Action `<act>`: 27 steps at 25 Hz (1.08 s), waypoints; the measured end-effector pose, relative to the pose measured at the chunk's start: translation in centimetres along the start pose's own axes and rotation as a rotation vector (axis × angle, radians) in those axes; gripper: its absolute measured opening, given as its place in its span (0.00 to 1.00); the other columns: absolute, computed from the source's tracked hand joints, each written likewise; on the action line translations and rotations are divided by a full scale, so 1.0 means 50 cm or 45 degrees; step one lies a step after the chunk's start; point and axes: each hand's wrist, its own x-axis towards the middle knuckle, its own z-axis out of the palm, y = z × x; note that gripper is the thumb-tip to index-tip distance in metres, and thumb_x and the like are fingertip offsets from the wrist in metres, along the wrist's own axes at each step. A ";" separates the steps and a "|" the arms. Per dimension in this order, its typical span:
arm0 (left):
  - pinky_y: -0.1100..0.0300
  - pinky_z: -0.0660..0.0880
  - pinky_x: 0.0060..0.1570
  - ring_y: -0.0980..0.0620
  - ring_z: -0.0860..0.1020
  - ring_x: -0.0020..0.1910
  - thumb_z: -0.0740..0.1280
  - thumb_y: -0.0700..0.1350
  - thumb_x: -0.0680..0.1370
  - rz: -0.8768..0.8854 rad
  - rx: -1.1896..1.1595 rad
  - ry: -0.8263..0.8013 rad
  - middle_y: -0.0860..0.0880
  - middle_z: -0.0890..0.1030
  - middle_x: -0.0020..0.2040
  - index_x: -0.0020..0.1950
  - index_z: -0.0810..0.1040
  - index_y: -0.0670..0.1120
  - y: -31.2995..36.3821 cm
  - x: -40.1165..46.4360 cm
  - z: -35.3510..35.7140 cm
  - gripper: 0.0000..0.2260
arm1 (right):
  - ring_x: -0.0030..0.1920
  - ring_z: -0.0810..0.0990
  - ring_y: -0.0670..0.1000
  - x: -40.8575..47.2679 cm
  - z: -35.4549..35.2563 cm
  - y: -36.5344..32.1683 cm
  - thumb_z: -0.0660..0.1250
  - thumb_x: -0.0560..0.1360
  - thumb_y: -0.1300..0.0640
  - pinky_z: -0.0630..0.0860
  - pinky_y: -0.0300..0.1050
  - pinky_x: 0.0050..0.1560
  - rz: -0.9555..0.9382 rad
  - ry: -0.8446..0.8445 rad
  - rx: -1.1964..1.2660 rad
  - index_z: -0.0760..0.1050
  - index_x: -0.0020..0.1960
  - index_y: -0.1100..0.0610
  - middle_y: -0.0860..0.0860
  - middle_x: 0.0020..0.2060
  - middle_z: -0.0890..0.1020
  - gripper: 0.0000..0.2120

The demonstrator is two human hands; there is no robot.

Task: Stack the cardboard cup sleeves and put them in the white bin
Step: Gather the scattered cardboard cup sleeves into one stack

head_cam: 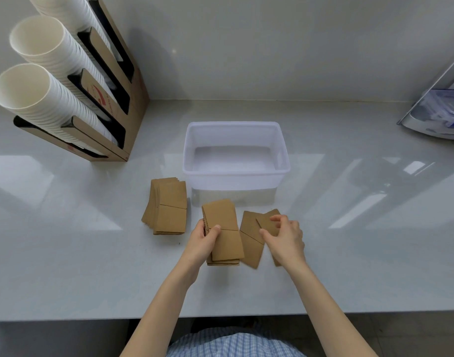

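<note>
Directly beneath the right hand (285, 237), on a pale grey counter (66, 228), lie two loose cardboard cup sleeves (250, 243), flattened and overlapping. Their long axes run roughly away from the person, tilted slightly, so the far ends point toward the white bin (236, 171). The right hand hovers over the nearer-right sleeve with fingers curled and partly spread, thumb and fingertips touching or almost touching its surface; whether it has actually pinched the sleeve cannot be told.

Just to the left of that hand, the left hand (204, 243) grips a small stack of sleeves (224, 235). The thumb presses on top near the middle and the fingers wrap the left edge, closed firmly around the pile. This stack also lies lengthwise, pointing away from the person, and rests with its near end on the counter.

Farther left of the left hand, apart from it, sits a second, thicker finished stack (166, 204), untouched.

The bin stands just beyond both hands, straight ahead, and looks empty. The right hand is clearly nearer the loose sleeves, so the next move is likely for it to lift one and slide it left onto the held stack. A cup dispenser (74, 94) stands far off to the upper left.
</note>
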 end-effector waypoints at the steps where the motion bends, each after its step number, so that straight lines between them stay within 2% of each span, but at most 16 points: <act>1: 0.57 0.69 0.52 0.51 0.73 0.55 0.57 0.46 0.79 -0.006 0.006 0.001 0.51 0.74 0.55 0.59 0.67 0.50 -0.001 0.000 0.000 0.10 | 0.65 0.66 0.57 0.004 -0.003 0.007 0.65 0.73 0.51 0.65 0.52 0.64 0.046 0.020 -0.079 0.66 0.65 0.54 0.57 0.63 0.67 0.22; 7: 0.57 0.68 0.53 0.51 0.72 0.55 0.57 0.46 0.79 -0.015 0.019 0.000 0.50 0.73 0.56 0.62 0.66 0.49 -0.002 -0.001 0.001 0.12 | 0.68 0.61 0.59 0.013 -0.009 0.025 0.68 0.71 0.52 0.63 0.52 0.66 0.181 -0.043 -0.253 0.56 0.72 0.55 0.58 0.66 0.62 0.34; 13: 0.56 0.68 0.54 0.50 0.72 0.55 0.57 0.47 0.79 -0.027 0.023 0.004 0.51 0.72 0.56 0.65 0.65 0.48 -0.004 -0.001 -0.002 0.15 | 0.67 0.64 0.59 0.024 -0.019 0.033 0.71 0.69 0.53 0.65 0.52 0.65 0.200 -0.076 -0.183 0.60 0.69 0.56 0.59 0.65 0.64 0.34; 18: 0.56 0.69 0.55 0.50 0.72 0.56 0.57 0.47 0.79 -0.036 0.021 0.005 0.50 0.73 0.56 0.62 0.66 0.49 -0.008 0.003 -0.005 0.13 | 0.61 0.71 0.59 0.033 -0.032 0.041 0.69 0.70 0.60 0.70 0.49 0.58 0.177 -0.062 0.034 0.66 0.64 0.57 0.59 0.61 0.69 0.24; 19: 0.55 0.70 0.56 0.50 0.72 0.56 0.57 0.47 0.79 -0.037 0.021 0.007 0.50 0.73 0.57 0.63 0.66 0.49 -0.008 0.004 -0.005 0.13 | 0.58 0.73 0.58 0.033 -0.036 0.040 0.67 0.71 0.60 0.70 0.48 0.54 0.159 -0.053 0.068 0.68 0.63 0.57 0.58 0.58 0.71 0.22; 21: 0.54 0.70 0.58 0.49 0.72 0.57 0.57 0.47 0.79 -0.034 0.023 0.010 0.50 0.73 0.56 0.63 0.66 0.49 -0.008 0.005 -0.006 0.13 | 0.48 0.75 0.54 0.030 -0.044 0.035 0.65 0.73 0.61 0.70 0.45 0.48 0.090 -0.062 0.200 0.71 0.61 0.59 0.53 0.46 0.75 0.17; 23: 0.53 0.70 0.60 0.49 0.72 0.57 0.57 0.47 0.78 -0.036 0.027 0.010 0.50 0.73 0.57 0.64 0.66 0.48 -0.009 0.006 -0.007 0.14 | 0.43 0.74 0.51 0.029 -0.051 0.023 0.63 0.74 0.61 0.72 0.47 0.48 0.049 -0.104 0.404 0.74 0.59 0.59 0.48 0.38 0.74 0.14; 25: 0.52 0.70 0.61 0.49 0.72 0.57 0.57 0.47 0.78 -0.042 0.036 0.011 0.50 0.73 0.57 0.64 0.66 0.48 -0.010 0.007 -0.008 0.14 | 0.44 0.76 0.50 0.025 -0.062 0.005 0.61 0.76 0.61 0.75 0.45 0.48 0.049 -0.170 0.670 0.74 0.59 0.59 0.48 0.40 0.77 0.13; 27: 0.52 0.70 0.61 0.49 0.72 0.58 0.57 0.47 0.78 -0.045 0.041 0.011 0.50 0.73 0.57 0.63 0.66 0.49 -0.011 0.007 -0.009 0.14 | 0.44 0.78 0.47 0.017 -0.072 -0.015 0.59 0.77 0.62 0.76 0.41 0.43 0.057 -0.301 0.958 0.73 0.59 0.59 0.49 0.44 0.79 0.12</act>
